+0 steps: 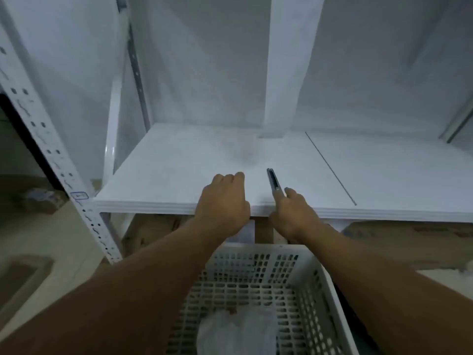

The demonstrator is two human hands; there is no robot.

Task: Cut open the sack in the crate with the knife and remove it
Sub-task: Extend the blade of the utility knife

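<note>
White shelf (179, 160): right hand (291, 213) grips the knife (273, 181); left hand (224, 203) rests curled, empty. Sack (235, 331) lies in the crate (322, 290) below. Likely step: fetching knife; next, carry blade down to sack.

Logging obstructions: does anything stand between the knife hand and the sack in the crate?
Nothing visible. The right hand holds the knife at the shelf edge; the sack lies uncovered in the open crate below.
</note>
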